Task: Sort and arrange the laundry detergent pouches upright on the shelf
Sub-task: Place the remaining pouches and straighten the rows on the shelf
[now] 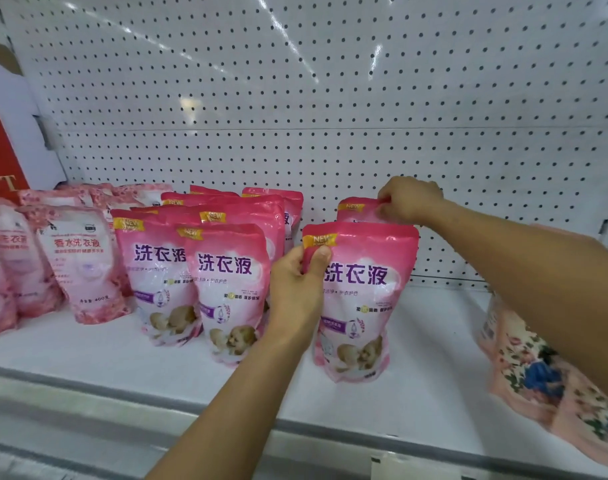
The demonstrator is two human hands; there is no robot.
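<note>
A pink detergent pouch (pixel 361 299) with purple lettering stands upright on the white shelf (pixel 430 358). My left hand (pixel 297 285) pinches its upper left corner. Behind it stands a second pink pouch (pixel 356 211), mostly hidden, and my right hand (pixel 408 200) grips its top edge. To the left, several matching pink pouches (pixel 223 289) stand upright in rows. Further left stand paler floral pink pouches (pixel 86 265), slightly leaning.
A white pegboard wall (pixel 330 98) backs the shelf. A red and white box (pixel 4 140) stands at the far left. A floral-patterned pouch (pixel 537 375) lies at the right end under my right forearm. The shelf's grey front rail (pixel 122 396) runs along the bottom.
</note>
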